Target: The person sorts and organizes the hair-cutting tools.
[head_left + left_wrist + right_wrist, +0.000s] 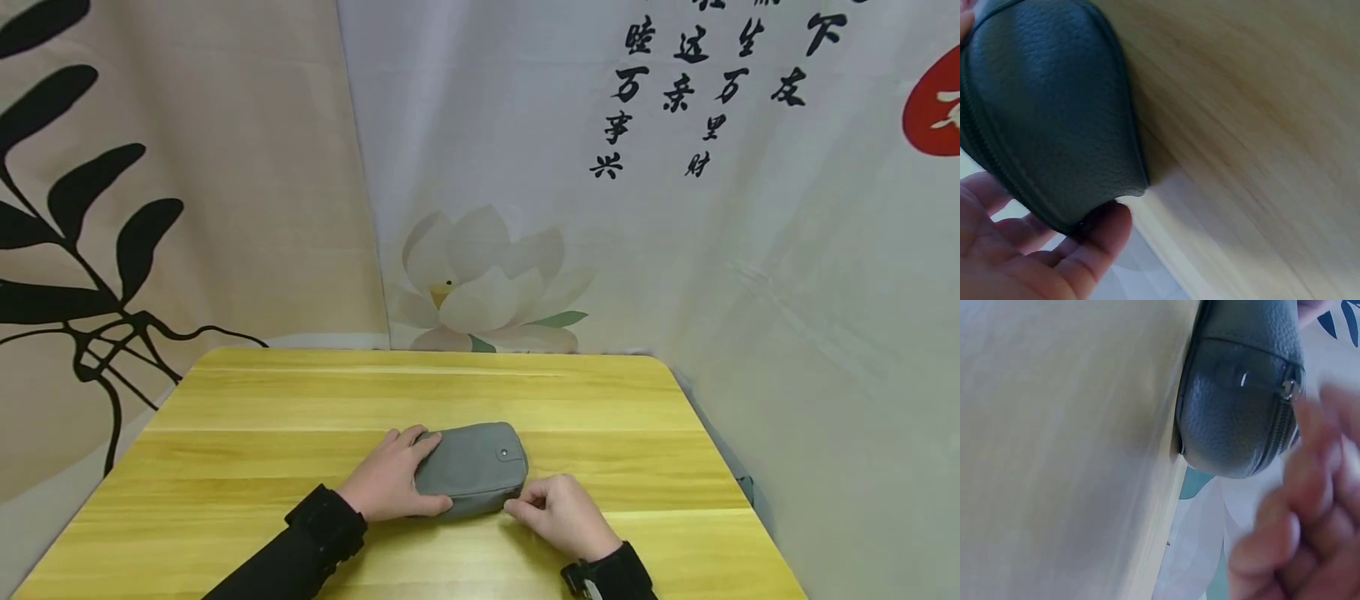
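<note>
A grey leather-look zippered pouch (472,462) lies on the wooden table, a snap button near the right end of its top. My left hand (397,479) grips its left end, the thumb along the near side and the fingers over the far edge. In the left wrist view, fingers wrap the end of the pouch (1054,106). At the right end, my right hand (558,512) has its thumb and index finger pinched together at the zipper. The right wrist view shows those blurred fingertips right at the metal zipper pull (1289,389), partly covering it; the other fingers are curled.
The yellow wood-grain table (285,400) extends around the pouch, its rounded far edge against a hanging cloth (517,150) printed with a lotus and black characters. A cloth with dark leaves (97,183) hangs at the left.
</note>
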The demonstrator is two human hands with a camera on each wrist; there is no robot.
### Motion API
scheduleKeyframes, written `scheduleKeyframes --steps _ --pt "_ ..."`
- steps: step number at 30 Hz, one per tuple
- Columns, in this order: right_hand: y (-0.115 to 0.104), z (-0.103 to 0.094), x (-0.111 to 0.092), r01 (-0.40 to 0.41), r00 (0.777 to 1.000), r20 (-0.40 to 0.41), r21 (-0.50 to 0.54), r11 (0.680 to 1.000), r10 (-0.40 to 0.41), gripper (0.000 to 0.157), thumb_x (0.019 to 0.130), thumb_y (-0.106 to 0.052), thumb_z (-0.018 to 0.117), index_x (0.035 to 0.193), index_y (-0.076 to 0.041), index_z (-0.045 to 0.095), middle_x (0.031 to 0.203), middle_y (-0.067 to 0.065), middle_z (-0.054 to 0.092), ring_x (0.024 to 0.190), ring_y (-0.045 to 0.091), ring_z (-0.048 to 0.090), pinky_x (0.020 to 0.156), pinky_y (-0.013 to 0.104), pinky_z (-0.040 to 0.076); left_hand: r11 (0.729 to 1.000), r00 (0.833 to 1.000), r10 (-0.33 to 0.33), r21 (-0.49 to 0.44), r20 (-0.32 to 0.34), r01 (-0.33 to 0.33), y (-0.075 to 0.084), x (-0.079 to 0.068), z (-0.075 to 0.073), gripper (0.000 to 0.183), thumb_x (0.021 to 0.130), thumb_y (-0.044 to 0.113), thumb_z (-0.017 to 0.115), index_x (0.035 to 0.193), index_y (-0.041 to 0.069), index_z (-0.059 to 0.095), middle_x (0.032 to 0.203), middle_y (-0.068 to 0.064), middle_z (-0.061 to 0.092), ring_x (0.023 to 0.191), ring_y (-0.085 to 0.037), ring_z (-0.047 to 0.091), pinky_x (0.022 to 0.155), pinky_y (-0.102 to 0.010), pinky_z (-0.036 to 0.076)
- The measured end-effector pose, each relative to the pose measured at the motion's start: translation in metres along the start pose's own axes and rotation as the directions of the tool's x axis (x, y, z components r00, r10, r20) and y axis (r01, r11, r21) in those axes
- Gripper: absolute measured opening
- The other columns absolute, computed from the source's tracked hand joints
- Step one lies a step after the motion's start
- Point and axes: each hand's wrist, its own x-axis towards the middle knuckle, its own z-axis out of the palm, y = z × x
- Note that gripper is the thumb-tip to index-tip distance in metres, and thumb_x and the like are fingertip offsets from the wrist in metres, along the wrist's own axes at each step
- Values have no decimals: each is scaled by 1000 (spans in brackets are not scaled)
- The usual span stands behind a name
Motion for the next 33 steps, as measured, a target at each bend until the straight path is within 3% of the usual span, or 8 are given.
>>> scheduleKeyframes --steps 5,7,11,14,17,25,29,33 --pt "0 2 3 -121 942 -310 38 992 127 23 99 -32 79 86 -14 74 72 -8 64 60 1 50 57 18 43 979 994 -109 -173 4 108 2 -10 -2 122 75 72 87 166 8 37 173 -24 31 155 -50 39 119 -68 42" --pt "-1 3 4 -159 917 -356 84 984 178 21 98 -30 80 102 -9 75 89 1 71 66 4 55 59 20 46 951 983 -182 -253 -4 175 4 -16 -1 129 75 70 88 168 3 28 173 -27 27 156 -50 36 121 -68 40" --pt "-2 4 4 -185 941 -264 133 974 214 44 101 -32 76 131 0 71 117 12 75 80 11 68 63 22 53 866 943 -332 -399 -11 301 7 -29 0 124 85 63 85 166 -7 23 168 -34 34 151 -51 44 119 -66 44" --pt "-3 4 3 -166 964 -183 148 975 192 43 104 -34 72 130 1 73 109 10 79 85 13 73 68 24 57 801 919 -395 -489 2 346 10 -37 -2 109 93 59 78 162 -10 31 162 -36 43 141 -50 56 110 -62 53" --pt "-3 3 3 -152 972 -160 143 978 174 32 104 -33 71 117 -4 79 92 5 79 77 9 68 67 23 54 765 915 -402 -542 22 349 13 -41 -2 100 97 59 73 161 -10 35 159 -34 48 136 -48 61 104 -57 58" --pt "-3 1 2 -215 967 -110 141 966 231 37 104 -35 70 78 -9 73 68 2 69 54 7 50 56 22 41 703 931 -365 -649 23 291 12 -41 5 88 101 39 75 161 -10 34 160 -34 46 143 -48 55 106 -52 58" --pt "-2 1 3 -281 941 -140 189 941 309 39 100 -40 74 114 -4 72 97 6 73 76 13 62 65 26 48 715 926 -378 -639 -12 283 11 -39 9 79 102 28 75 160 -10 37 154 -32 55 135 -44 63 101 -47 62" --pt "0 1 3 -255 947 -133 238 937 292 58 100 -36 76 143 0 61 129 15 70 96 18 73 71 29 57 737 924 -381 -610 -18 292 11 -37 10 78 101 28 76 160 -7 39 147 -27 63 128 -37 69 92 -41 62"
